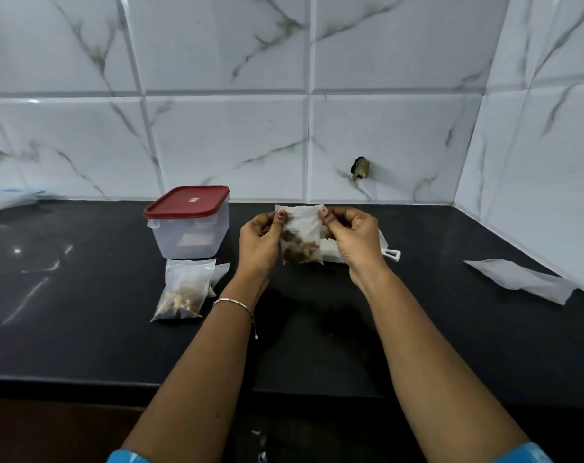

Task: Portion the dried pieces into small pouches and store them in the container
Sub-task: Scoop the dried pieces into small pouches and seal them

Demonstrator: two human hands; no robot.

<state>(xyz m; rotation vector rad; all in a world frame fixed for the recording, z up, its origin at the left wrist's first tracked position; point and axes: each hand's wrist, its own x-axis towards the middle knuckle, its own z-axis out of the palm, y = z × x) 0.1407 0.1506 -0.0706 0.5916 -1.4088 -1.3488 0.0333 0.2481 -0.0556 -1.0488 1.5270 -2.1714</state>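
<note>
A filled pouch (182, 290) lies on the counter (83, 329), its mouth toward the lidded container (190, 228). Beyond, the held pouch (302, 237) hangs upright above the counter, mouth up. The left hand (260, 243) and right hand (354, 242), fingers curled, pinch its top corners.

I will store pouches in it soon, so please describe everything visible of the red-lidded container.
The container is a rectangular box of cloudy clear plastic with rounded corners. Its red lid is on. It stands upright on the black counter near the tiled wall. A filled pouch lies just in front of it.
</note>
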